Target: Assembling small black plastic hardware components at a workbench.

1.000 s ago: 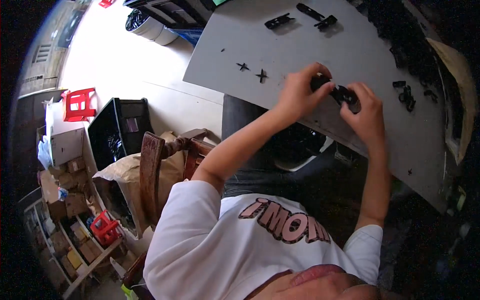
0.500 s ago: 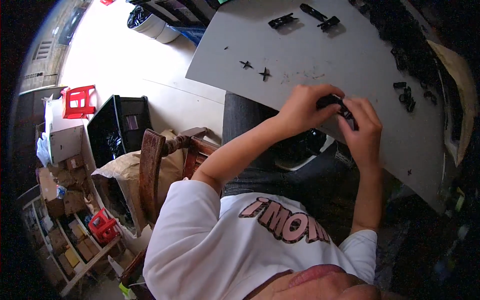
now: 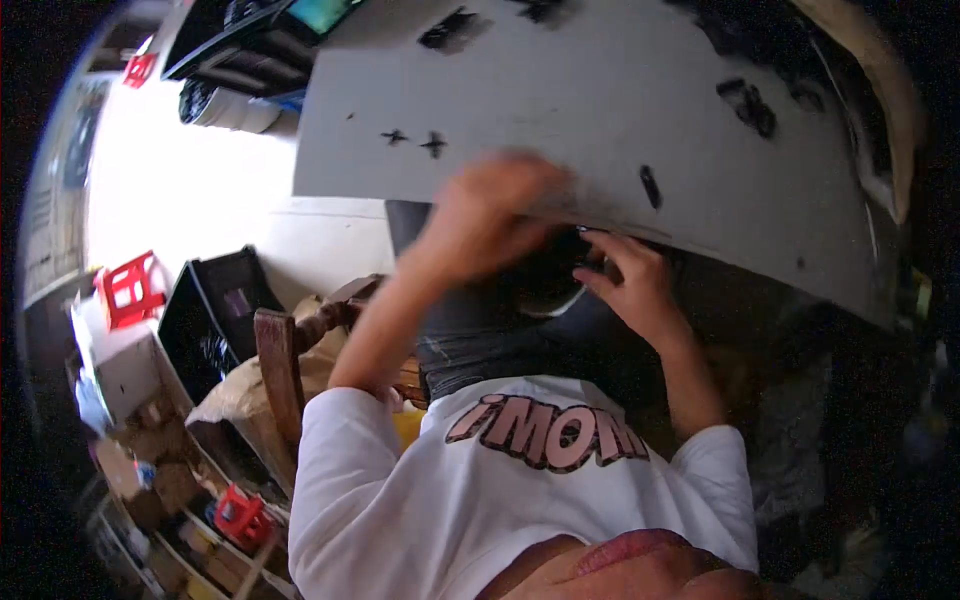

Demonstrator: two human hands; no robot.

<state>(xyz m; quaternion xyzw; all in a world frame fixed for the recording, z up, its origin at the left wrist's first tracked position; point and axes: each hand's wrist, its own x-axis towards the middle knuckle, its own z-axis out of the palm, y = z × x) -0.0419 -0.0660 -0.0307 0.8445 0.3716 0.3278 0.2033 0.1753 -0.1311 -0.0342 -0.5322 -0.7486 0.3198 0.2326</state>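
Observation:
My left hand (image 3: 500, 205) is smeared by motion over the table's near edge, and whether its fingers hold anything cannot be made out. My right hand (image 3: 635, 280) is just below that edge, over a dark container (image 3: 548, 312) with a pale rim near my lap. Its thumb and fingers curl around something dark and small that I cannot make out. Beyond the right hand, an elongated black part (image 3: 650, 187) lies on the grey table (image 3: 560, 110). Two small black cross-shaped pieces (image 3: 433, 145) lie left of centre.
Larger black parts (image 3: 449, 30) lie at the table's far side, and a small black cluster (image 3: 748, 108) at the right. Left of me are a wooden chair (image 3: 275, 350), a black crate (image 3: 212, 305), red stools (image 3: 131, 290) and cardboard boxes.
My hands held a black part together above the table; now they are apart and lower, the left one moving fast. The elongated black part now shows on the table. The view has shifted.

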